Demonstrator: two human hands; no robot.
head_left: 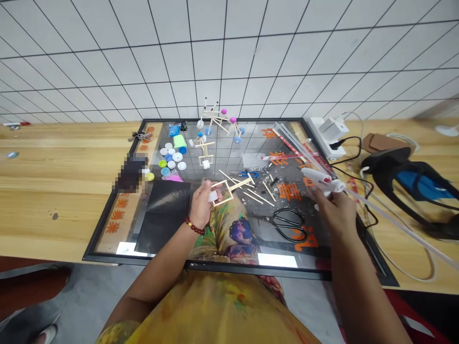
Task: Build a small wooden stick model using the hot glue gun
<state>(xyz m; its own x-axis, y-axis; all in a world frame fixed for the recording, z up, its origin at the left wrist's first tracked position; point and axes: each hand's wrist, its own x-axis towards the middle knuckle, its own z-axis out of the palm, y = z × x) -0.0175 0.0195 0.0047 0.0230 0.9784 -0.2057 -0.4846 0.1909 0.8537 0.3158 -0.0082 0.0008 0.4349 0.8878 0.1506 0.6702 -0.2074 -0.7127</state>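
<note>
My left hand [201, 203], with a beaded bracelet on its wrist, is closed on a small wooden stick frame [229, 195] with a white piece [213, 196] at its near end. A stick with a short crossbar reaches from that frame to the upper right. On the right, my right hand [337, 210] grips a white glue gun [317, 177], its nozzle side turned left. Loose sticks [256, 196] and crumbs lie between the hands. Black-handled scissors [287, 223] rest nearer to me. Blue-handled pliers [249, 174] lie behind the sticks.
Stick models with wheels [211, 119] stand at the back. Coloured bottle caps [171, 157] and a black sheet [163, 215] are on the left. Clear glue sticks [297, 143] lie back right. A power strip [324, 136], cables and a black strapped object [405, 181] are at the right.
</note>
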